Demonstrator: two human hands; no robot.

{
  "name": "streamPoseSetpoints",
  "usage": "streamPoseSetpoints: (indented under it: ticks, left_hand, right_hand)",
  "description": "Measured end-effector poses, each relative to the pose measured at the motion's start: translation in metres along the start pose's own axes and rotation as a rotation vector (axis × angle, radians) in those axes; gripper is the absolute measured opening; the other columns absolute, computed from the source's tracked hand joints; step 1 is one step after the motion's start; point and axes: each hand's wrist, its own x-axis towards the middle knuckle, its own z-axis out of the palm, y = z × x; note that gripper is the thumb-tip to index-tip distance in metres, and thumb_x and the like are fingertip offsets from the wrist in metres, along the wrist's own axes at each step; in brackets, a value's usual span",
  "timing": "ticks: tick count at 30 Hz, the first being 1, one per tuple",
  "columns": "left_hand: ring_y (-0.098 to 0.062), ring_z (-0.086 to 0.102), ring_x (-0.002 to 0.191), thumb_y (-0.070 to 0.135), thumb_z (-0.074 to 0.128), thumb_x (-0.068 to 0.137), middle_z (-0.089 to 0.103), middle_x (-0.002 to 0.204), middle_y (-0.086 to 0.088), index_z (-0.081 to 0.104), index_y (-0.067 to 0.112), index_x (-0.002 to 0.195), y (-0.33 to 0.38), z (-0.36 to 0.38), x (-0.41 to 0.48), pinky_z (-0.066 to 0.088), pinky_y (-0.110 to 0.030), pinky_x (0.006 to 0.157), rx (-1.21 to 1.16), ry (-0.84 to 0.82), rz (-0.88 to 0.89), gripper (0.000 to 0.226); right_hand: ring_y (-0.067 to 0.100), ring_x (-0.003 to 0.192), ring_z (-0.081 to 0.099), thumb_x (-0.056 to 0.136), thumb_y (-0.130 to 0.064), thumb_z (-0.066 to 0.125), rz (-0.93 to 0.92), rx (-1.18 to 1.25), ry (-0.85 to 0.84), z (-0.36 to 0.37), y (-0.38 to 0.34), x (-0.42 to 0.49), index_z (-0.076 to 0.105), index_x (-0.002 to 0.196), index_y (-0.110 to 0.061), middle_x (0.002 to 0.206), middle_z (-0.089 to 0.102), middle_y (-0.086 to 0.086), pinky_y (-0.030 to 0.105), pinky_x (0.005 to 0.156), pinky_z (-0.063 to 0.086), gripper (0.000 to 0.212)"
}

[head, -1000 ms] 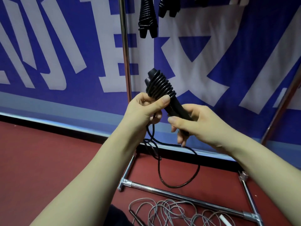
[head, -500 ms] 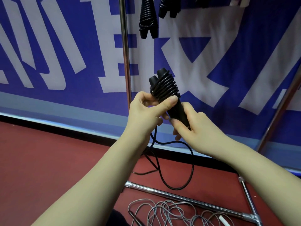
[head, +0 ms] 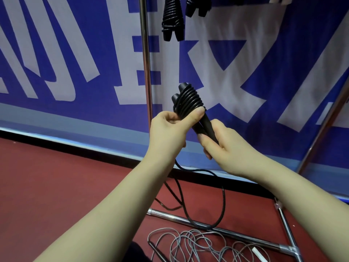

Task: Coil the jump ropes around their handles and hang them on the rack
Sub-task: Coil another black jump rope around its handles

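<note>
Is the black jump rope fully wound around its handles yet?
No, a long loop of the black jump rope hangs uncoiled below the left hand and right hand.

The top edge cuts through a hanging coiled rope [head: 172, 19], the bundle [head: 197, 8] beside it and the rack pole [head: 145, 63], whose foot is hidden behind the left hand [head: 168, 133]. The right hand [head: 224, 148] covers the lower ends of the handles [head: 206, 123]. The grey rope [head: 198, 246] on the floor runs off the bottom edge, where a dark shape [head: 132, 252] is too cropped to identify.
</note>
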Motion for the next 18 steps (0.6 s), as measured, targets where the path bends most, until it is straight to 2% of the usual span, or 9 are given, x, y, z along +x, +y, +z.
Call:
streamPoseSetpoints:
  ticks: [2,4,6,8,10,12,16,18]
  left_hand:
    - [-0.005,0.040,0.037,0.043,0.079,0.077,0.052,0.057,0.013,0.055,0.014,0.081,0.002,-0.002,0.001,0.036,-0.019,0.043,0.121,-0.024,0.060,0.039]
    - [-0.007,0.050,0.039,0.042,0.078,0.080,0.063,0.078,0.012,0.059,0.019,0.090,0.004,-0.007,0.003,0.043,-0.021,0.046,0.309,-0.091,0.155,0.031]
    - [-0.009,0.058,0.047,0.032,0.077,0.083,0.062,0.096,0.011,0.060,0.020,0.103,0.001,-0.013,0.007,0.048,-0.020,0.054,0.487,-0.130,0.296,0.030]
    - [-0.012,0.059,0.059,0.019,0.074,0.086,0.054,0.104,0.006,0.058,0.017,0.112,-0.004,-0.018,0.012,0.046,-0.021,0.064,0.619,-0.129,0.479,0.031]
    - [-0.015,0.056,0.064,0.016,0.071,0.088,0.047,0.101,0.006,0.058,0.017,0.102,-0.008,-0.022,0.016,0.043,-0.022,0.067,0.678,-0.144,0.566,0.019]
    - [-0.015,0.058,0.062,0.019,0.069,0.090,0.047,0.089,0.006,0.056,0.017,0.087,-0.012,-0.023,0.019,0.043,-0.020,0.063,0.737,-0.184,0.565,0.014]
    - [-0.013,0.063,0.057,0.021,0.063,0.095,0.060,0.070,0.005,0.054,0.019,0.083,-0.020,-0.024,0.022,0.047,-0.026,0.058,0.811,-0.308,0.408,0.015]
    - [-0.014,0.059,0.052,0.025,0.058,0.098,0.062,0.065,0.003,0.056,0.021,0.086,-0.021,-0.024,0.022,0.044,-0.025,0.056,0.686,-0.419,0.317,0.013]
  right_hand:
    - [0.008,0.055,0.045,0.101,-0.032,0.044,0.009,0.041,-0.003,0.000,0.003,0.001,0.044,0.098,-0.010,0.070,0.059,0.001,0.027,0.051,0.040,0.022]
    - [0.005,0.049,0.044,0.100,-0.034,0.045,0.029,0.116,0.006,0.000,0.009,0.004,0.045,0.094,-0.017,0.063,0.057,-0.007,0.024,0.050,0.037,0.018]
    - [0.009,0.047,0.040,0.100,-0.033,0.046,0.077,0.228,0.020,0.000,0.015,0.006,0.044,0.094,-0.017,0.060,0.056,-0.008,0.027,0.048,0.034,0.017]
    - [0.012,0.046,0.034,0.101,-0.031,0.046,0.143,0.344,0.041,-0.002,0.019,0.008,0.041,0.095,-0.013,0.062,0.053,-0.004,0.027,0.044,0.030,0.020]
    - [0.010,0.043,0.030,0.102,-0.027,0.045,0.179,0.429,0.075,-0.004,0.022,0.008,0.040,0.094,-0.011,0.063,0.051,0.002,0.023,0.041,0.028,0.019]
    - [0.009,0.041,0.026,0.103,-0.024,0.044,0.195,0.510,0.110,-0.007,0.023,0.009,0.040,0.095,-0.010,0.061,0.050,0.002,0.021,0.039,0.025,0.016]
    - [0.009,0.041,0.024,0.104,-0.022,0.042,0.194,0.591,0.146,-0.008,0.024,0.011,0.041,0.098,-0.010,0.059,0.048,0.002,0.019,0.038,0.023,0.013]
    - [0.010,0.041,0.023,0.104,-0.021,0.042,0.190,0.616,0.157,-0.009,0.025,0.011,0.041,0.099,-0.010,0.057,0.048,0.000,0.020,0.038,0.023,0.012]
